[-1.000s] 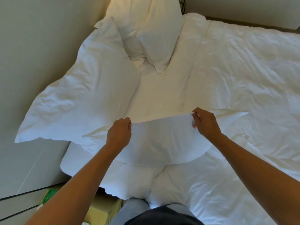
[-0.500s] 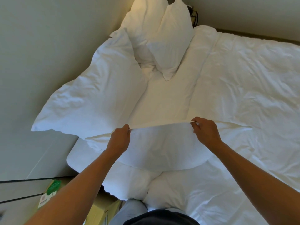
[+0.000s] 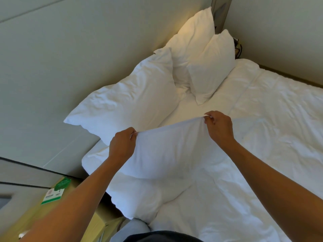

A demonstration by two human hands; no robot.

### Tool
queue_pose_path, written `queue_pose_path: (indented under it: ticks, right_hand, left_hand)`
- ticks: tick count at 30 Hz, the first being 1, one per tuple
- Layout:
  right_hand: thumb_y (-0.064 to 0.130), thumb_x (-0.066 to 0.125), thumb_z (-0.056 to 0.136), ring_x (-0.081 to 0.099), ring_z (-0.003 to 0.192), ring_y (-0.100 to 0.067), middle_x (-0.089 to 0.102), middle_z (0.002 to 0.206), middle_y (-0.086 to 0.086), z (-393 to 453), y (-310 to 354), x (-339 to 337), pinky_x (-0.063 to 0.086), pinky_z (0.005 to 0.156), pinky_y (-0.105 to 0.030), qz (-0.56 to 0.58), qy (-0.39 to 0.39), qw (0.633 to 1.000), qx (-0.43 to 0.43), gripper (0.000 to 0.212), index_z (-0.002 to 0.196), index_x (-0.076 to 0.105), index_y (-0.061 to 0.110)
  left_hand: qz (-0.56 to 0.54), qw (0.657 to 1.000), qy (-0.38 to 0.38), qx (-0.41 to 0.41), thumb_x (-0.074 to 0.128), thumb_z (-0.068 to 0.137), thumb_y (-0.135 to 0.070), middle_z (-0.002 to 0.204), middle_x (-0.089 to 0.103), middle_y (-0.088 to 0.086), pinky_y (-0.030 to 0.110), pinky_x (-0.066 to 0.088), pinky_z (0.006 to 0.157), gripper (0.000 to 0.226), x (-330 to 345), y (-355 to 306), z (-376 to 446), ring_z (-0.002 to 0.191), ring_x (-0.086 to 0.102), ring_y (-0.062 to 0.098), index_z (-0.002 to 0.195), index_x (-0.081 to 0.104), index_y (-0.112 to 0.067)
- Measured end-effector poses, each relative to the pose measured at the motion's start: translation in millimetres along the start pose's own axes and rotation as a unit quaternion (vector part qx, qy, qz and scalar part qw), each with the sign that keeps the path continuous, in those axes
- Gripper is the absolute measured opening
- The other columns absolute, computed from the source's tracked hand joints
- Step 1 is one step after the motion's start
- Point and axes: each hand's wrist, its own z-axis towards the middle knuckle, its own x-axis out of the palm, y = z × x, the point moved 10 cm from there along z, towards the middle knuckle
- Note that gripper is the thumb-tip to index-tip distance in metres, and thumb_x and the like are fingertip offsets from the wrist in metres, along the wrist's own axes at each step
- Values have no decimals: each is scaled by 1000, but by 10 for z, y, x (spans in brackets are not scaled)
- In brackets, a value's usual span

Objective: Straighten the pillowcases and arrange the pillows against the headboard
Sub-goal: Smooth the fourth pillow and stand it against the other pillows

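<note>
Holding the pillow (image 3: 167, 154) by its top hem, I am in the straightening step. My left hand (image 3: 122, 147) pinches the hem at one end and my right hand (image 3: 219, 126) pinches it at the other, fingers pressed together on the cloth. The pillow hangs above the near edge of the bed (image 3: 271, 154), close to its left side. Three other pillows (image 3: 197, 56) already lean along the headboard (image 3: 70, 67), toward the far corner. I judge the next move needs a shake to settle the filling, then placing the pillow against the headboard, beside the nearest one.
</note>
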Motion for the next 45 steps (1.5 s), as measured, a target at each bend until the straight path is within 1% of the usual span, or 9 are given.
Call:
queue_pose_path:
  ticks: [8, 13, 19, 24, 28, 31, 41, 43, 45]
  right_hand:
    - [21, 60, 105, 72, 97, -29, 78, 108, -11, 354, 196, 239, 46, 86, -26, -12, -5, 1000, -28, 23, 114, 77, 9]
    - [25, 59, 106, 73, 96, -28, 78, 106, -11, 776, 329, 326, 47, 85, -25, -24, -12, 999, -35, 24, 114, 76, 9]
    - [25, 57, 106, 71, 99, -30, 77, 109, -12, 1472, 684, 489, 50, 88, -30, -29, -10, 997, -73, 27, 115, 77, 9]
    - [21, 57, 104, 70, 99, -31, 76, 107, -12, 1815, 692, 849, 43, 83, -27, -32, 19, 997, -61, 26, 114, 77, 9]
    - [21, 57, 104, 70, 102, -33, 76, 109, -14, 1741, 407, 1312, 47, 85, -30, -60, 80, 995, -25, 25, 114, 77, 9]
    - [20, 56, 104, 69, 107, -34, 76, 113, -14, 1596, 116, 1519, 51, 91, -34, -64, 116, 991, 22, 26, 115, 76, 7]
    - [21, 57, 105, 71, 107, -33, 77, 114, -14, 1661, -136, 1105, 50, 90, -31, -70, 54, 996, 35, 27, 118, 76, 5]
    - [21, 58, 104, 71, 106, -34, 77, 114, -15, 1726, -114, 1041, 52, 90, -34, -71, 47, 996, 33, 27, 117, 76, 5]
    - [22, 58, 104, 71, 103, -35, 76, 110, -15, 1812, -56, 1057, 52, 87, -34, -72, 50, 996, 32, 26, 112, 76, 6]
  left_hand:
    - [-57, 996, 22, -65, 51, 103, -23, 75, 65, 1, 30, 46, 65, 19, 166, 155, -132, 70, 63, 25, 88, 62, -19]
    - [-83, 993, 17, -85, 49, 104, -22, 71, 60, -2, 29, 41, 62, 19, 127, 93, 87, 65, 58, 19, 87, 58, -21]
    - [-117, 987, 1, -106, 49, 104, -22, 73, 67, 3, 32, 49, 66, 20, -29, 108, 505, 68, 66, 22, 91, 63, -16]
    - [-135, 981, 4, -138, 49, 104, -21, 73, 68, 3, 32, 53, 67, 20, 168, 237, 741, 68, 67, 21, 91, 64, -16]
    - [-124, 974, 50, -181, 50, 104, -20, 75, 63, -1, 25, 43, 59, 19, 615, 396, 740, 72, 65, 22, 88, 60, -19]
    - [-130, 968, 91, -194, 49, 104, -22, 84, 66, 4, 30, 47, 71, 17, 920, 419, 698, 81, 66, 28, 90, 59, -19]
    - [-151, 962, 152, -171, 49, 104, -27, 100, 73, 7, 44, 59, 91, 15, 1037, 104, 706, 87, 74, 31, 106, 63, -22]
    - [-156, 960, 158, -169, 52, 103, -25, 97, 72, 5, 40, 61, 85, 13, 1008, 68, 746, 83, 74, 27, 106, 64, -21]
    - [-162, 958, 155, -180, 55, 101, -22, 86, 68, 0, 30, 60, 68, 9, 972, 91, 800, 69, 72, 20, 100, 64, -23]
